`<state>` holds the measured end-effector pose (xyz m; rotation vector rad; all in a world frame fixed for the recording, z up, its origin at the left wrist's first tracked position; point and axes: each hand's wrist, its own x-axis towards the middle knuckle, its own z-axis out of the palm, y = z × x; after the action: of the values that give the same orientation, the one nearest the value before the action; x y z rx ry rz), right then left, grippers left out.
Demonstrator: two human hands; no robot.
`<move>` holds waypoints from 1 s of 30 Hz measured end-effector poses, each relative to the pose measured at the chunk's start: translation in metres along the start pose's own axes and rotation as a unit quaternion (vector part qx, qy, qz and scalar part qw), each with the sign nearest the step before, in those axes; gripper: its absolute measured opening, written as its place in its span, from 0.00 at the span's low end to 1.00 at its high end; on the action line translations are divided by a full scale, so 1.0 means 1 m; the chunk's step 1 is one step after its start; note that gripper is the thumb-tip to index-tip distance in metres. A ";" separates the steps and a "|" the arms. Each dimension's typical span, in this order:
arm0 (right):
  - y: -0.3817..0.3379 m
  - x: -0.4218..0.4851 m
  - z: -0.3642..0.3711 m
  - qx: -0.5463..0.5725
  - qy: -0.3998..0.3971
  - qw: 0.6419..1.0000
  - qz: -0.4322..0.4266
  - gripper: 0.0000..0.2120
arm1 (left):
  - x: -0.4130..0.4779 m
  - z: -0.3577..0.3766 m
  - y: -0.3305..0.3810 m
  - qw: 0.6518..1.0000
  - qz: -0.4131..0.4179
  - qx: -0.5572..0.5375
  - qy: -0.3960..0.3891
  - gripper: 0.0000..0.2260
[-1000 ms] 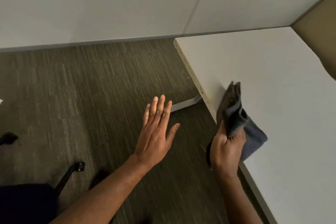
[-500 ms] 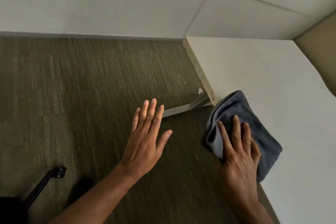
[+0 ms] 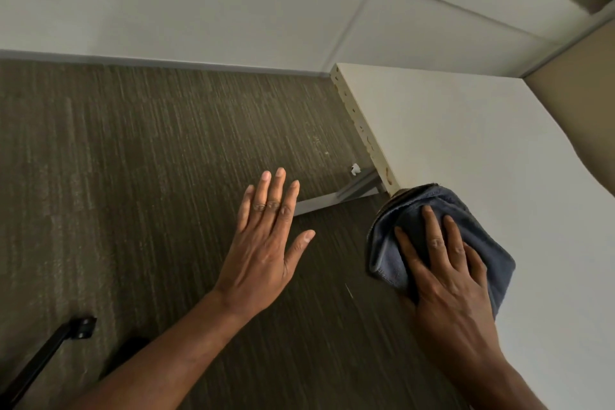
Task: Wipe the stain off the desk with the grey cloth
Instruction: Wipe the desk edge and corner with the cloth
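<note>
A folded grey cloth lies over the left edge of the white desk, partly hanging past it. My right hand presses flat on the cloth, fingers spread on top. My left hand hovers open over the carpet to the left of the desk, palm down, holding nothing. The desk's edge band shows several small brownish marks. No stain shows on the bare desk top; whatever lies under the cloth is hidden.
Dark striped carpet fills the left. A grey desk foot runs along the floor under the edge. A black chair leg with a caster sits at the lower left. White wall panels stand behind.
My right hand went from holding the bunched cloth upright at the desk edge to pressing it flat on the desk. The view tilted up slightly. The left hand barely moved.
</note>
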<state>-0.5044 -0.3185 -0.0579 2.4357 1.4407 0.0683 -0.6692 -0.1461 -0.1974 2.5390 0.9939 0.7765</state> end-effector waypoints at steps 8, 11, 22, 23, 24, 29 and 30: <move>0.006 0.007 -0.001 0.028 0.017 0.999 -0.025 0.38 | 0.003 0.014 0.003 1.000 -0.002 -0.003 0.001 0.32; 0.005 0.013 -0.003 0.036 0.026 0.998 -0.033 0.37 | 0.010 0.017 0.004 1.000 -0.001 -0.008 0.009 0.32; -0.004 0.051 -0.015 0.021 0.001 0.999 -0.044 0.36 | 0.039 0.027 -0.003 1.000 -0.004 -0.018 0.023 0.32; -0.005 0.054 -0.016 0.017 -0.001 0.999 -0.044 0.36 | 0.041 0.028 -0.004 1.000 -0.006 -0.017 0.024 0.32; -0.006 0.058 -0.017 0.016 -0.003 0.999 -0.044 0.36 | 0.043 0.029 -0.005 1.000 -0.008 -0.016 0.026 0.32; -0.010 0.076 -0.020 0.028 -0.004 0.998 -0.048 0.34 | 0.051 0.031 -0.011 0.999 -0.015 -0.025 0.026 0.32; -0.011 0.080 -0.020 0.030 -0.003 0.998 -0.049 0.34 | 0.053 0.031 -0.012 0.999 -0.016 -0.026 0.028 0.32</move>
<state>-0.4779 -0.2398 -0.0512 2.4048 1.5788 -0.0032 -0.6250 -0.1031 -0.2086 2.4637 1.0140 0.8567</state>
